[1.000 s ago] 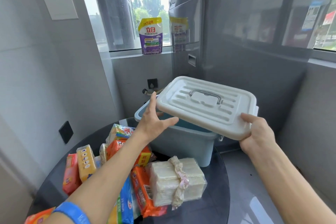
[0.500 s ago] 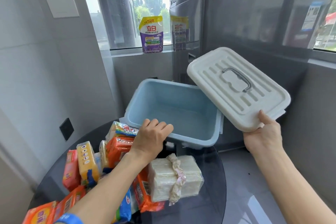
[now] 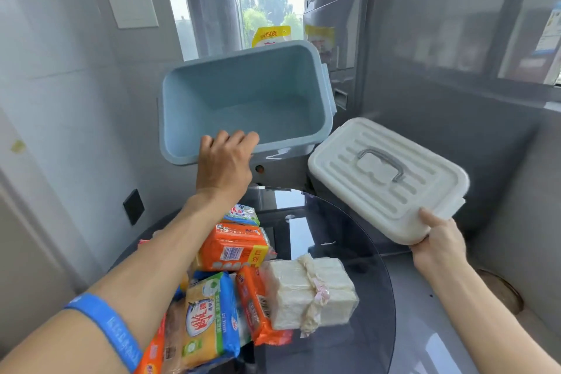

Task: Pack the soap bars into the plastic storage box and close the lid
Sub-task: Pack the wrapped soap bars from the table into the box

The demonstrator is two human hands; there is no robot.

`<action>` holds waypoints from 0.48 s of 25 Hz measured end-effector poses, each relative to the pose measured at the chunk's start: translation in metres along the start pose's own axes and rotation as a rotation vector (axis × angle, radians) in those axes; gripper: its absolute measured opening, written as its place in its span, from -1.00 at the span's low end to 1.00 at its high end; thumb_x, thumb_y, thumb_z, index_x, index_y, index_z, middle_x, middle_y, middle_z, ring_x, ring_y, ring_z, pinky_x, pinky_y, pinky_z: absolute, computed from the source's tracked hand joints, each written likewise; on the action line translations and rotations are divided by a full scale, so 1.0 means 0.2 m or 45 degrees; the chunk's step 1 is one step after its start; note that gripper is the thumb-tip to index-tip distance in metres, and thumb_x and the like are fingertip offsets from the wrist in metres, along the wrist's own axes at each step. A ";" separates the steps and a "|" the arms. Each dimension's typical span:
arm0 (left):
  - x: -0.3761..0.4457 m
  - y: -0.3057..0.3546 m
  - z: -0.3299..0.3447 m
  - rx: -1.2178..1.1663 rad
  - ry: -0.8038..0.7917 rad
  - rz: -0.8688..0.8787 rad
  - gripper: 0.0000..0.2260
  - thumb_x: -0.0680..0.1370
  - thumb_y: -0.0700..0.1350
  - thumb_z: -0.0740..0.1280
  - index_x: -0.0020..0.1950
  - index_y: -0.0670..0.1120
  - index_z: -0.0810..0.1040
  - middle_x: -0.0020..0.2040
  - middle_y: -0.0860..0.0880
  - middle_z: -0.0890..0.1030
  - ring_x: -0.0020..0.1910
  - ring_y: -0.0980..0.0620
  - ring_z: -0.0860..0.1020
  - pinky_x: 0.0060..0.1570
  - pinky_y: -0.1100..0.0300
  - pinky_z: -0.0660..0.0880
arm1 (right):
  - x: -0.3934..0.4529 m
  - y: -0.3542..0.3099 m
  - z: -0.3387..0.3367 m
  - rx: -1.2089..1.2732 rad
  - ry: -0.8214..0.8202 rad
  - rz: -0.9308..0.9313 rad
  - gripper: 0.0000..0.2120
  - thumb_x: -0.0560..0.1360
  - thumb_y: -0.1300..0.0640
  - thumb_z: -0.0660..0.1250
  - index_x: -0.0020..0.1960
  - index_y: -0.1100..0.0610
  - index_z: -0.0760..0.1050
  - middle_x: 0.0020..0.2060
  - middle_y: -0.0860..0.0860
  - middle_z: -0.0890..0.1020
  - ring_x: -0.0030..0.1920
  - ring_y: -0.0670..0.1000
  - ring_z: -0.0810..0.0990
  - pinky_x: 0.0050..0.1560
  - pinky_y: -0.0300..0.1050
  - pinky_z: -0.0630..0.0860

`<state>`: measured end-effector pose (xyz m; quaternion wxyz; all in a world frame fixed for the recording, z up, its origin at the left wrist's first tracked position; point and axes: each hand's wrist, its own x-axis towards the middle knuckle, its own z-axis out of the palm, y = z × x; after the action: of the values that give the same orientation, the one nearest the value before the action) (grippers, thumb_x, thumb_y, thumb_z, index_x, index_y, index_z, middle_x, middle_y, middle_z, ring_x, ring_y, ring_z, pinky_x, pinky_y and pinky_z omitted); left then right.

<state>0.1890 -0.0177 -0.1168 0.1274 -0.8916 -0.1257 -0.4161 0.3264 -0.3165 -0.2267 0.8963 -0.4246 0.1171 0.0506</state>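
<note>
both hands are occupied, each with one half of the container: left hand (image 3: 226, 165) grips the near rim of the blue plastic storage box (image 3: 243, 100), fingers curled over the edge into the cavity, so that the box is lifted off the worktop (image 3: 349, 240) and tipped with its open mouth toward the camera; this attitude exposes the interior, which shows no contents. right hand (image 3: 437, 240) pinches the near corner of the white lid (image 3: 385, 179), thumb on top and fingers hidden beneath, holding it tilted, handle side up, to the right of the box and apart from it, partly over the edge of the round glass worktop; judged from this, the lid is held aside to keep the opening free for loading. soap bars remain unpacked on the worktop below the left forearm: an orange-wrapped bar (image 3: 233, 247), a blue and yellow packet (image 3: 209, 322), another orange bar (image 3: 258, 304), and a clear-wrapped bundle of pale bars tied with ribbon (image 3: 312, 294), the items leaning on one another in a loose heap near the front edge. a detergent pouch (image 3: 270, 36) stands on the window sill behind the box, partly hidden by it. as judged, packing has not begun; the box would first need to be set down level within reach of the heap.
</note>
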 end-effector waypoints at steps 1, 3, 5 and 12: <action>-0.02 0.02 0.00 0.001 0.003 0.028 -0.79 0.39 -0.42 0.42 -0.08 -0.17 0.54 -0.22 -0.14 0.61 -0.22 -0.21 0.50 -0.21 -0.03 0.32 | 0.00 0.04 0.01 -0.071 -0.012 0.027 -0.61 0.54 0.34 0.30 0.33 0.08 0.49 0.22 0.07 0.64 0.17 0.14 0.63 0.26 0.20 0.52; -0.04 0.07 0.01 -0.005 0.016 0.097 -0.74 0.31 -0.47 0.40 -0.12 -0.17 0.54 -0.28 -0.13 0.58 -0.28 -0.20 0.48 -0.26 -0.01 0.28 | 0.01 0.09 0.02 -0.206 -0.035 0.060 -0.67 0.54 0.34 0.31 0.28 0.13 0.49 0.19 0.13 0.64 0.11 0.18 0.63 0.22 0.26 0.53; -0.06 0.11 0.02 -0.020 0.034 0.154 -0.71 0.26 -0.50 0.38 -0.15 -0.17 0.53 -0.33 -0.11 0.55 -0.32 -0.18 0.46 -0.28 0.02 0.24 | 0.02 0.17 0.04 -0.307 -0.058 0.104 -0.76 0.54 0.34 0.32 0.17 0.14 0.51 0.13 0.16 0.64 0.08 0.21 0.62 0.19 0.27 0.54; -0.09 0.26 0.12 -0.084 -0.102 0.325 -0.71 0.28 -0.39 0.46 -0.14 -0.08 0.51 -0.29 -0.01 0.57 -0.29 -0.14 0.48 -0.23 0.06 0.25 | 0.10 0.32 0.06 -0.760 -0.153 0.224 -0.78 0.51 0.26 0.39 0.14 0.18 0.53 -0.04 0.14 0.66 -0.06 0.19 0.64 -0.08 0.07 0.61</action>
<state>0.2119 -0.0604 -0.1520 0.1448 -0.9199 -0.0023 -0.3644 0.3353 -0.2675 -0.2730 0.7295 -0.6536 0.0801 0.1850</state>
